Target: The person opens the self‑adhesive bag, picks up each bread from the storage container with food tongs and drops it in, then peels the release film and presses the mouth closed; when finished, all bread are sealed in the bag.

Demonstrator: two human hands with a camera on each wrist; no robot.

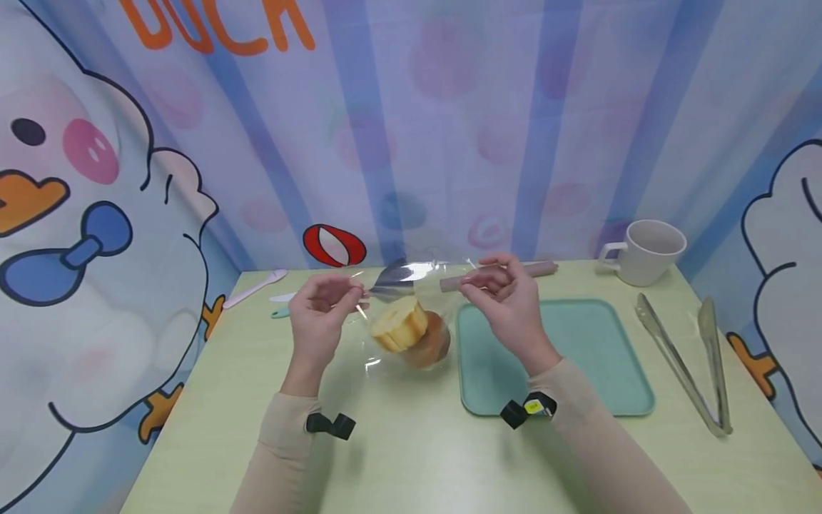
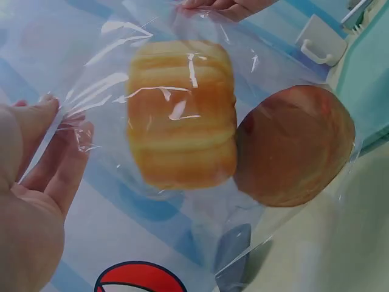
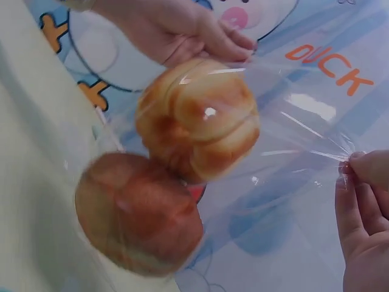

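Observation:
A clear plastic bag (image 1: 374,365) hangs stretched between both hands above the table. My left hand (image 1: 317,325) pinches its upper left corner between thumb and fingers, and my right hand (image 1: 510,307) pinches the upper right. Inside the bag are a golden, ridged bread loaf (image 1: 399,325) and a round brown bun (image 1: 432,343). In the left wrist view the loaf (image 2: 182,121) is beside the bun (image 2: 295,146). From the right wrist, the bun (image 3: 140,213) appears below and left of the loaf (image 3: 209,121).
A mint-green tray (image 1: 578,357) lies behind and below my right hand. Metal tongs (image 1: 683,375) rest spread to its right, with a white mug (image 1: 648,253) at the back. Partly hidden behind the bag is a dark, flat-bladed utensil (image 1: 393,280). A pink utensil (image 1: 253,289) lies back left.

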